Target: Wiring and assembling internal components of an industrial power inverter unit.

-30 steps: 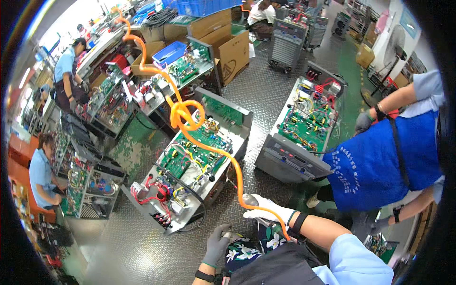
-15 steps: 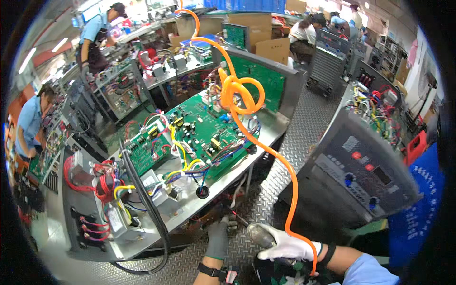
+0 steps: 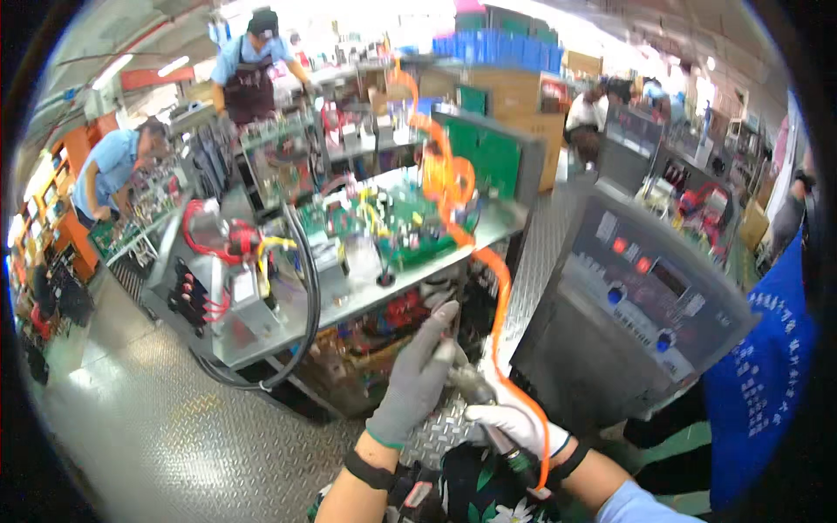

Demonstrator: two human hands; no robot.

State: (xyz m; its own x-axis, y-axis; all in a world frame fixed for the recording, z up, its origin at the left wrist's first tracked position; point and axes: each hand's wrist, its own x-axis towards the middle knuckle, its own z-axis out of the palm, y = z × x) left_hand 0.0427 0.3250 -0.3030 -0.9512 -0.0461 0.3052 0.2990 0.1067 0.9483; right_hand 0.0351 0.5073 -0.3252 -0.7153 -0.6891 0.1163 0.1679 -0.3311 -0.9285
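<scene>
My left hand (image 3: 408,388), in a grey glove, is raised before the lower opening of an open metal cabinet (image 3: 453,260). Its fingers stretch upward, thumb apart, and nothing plainly shows in them. In a white glove, my right hand (image 3: 521,427) is wrapped round a metal air tool (image 3: 500,438). The tool's front end points up toward my left hand and is blurred. An orange air hose (image 3: 504,301) hangs from above with a knotted loop and runs down to the tool's lower end. On the cabinet lie a green circuit board (image 3: 410,218) and coloured wires.
A grey machine with a control panel (image 3: 649,292) stands close on the right, beside a blue printed cloth (image 3: 767,357). Black cables (image 3: 305,288) hang over the cabinet's left side. Two people in blue shirts work at benches at the far left. Patterned metal plate (image 3: 192,444) covers the floor.
My left hand has come up out of the shadow below the cabinet. My right hand has tilted the air tool more upright. The view has shifted, showing more of the far room.
</scene>
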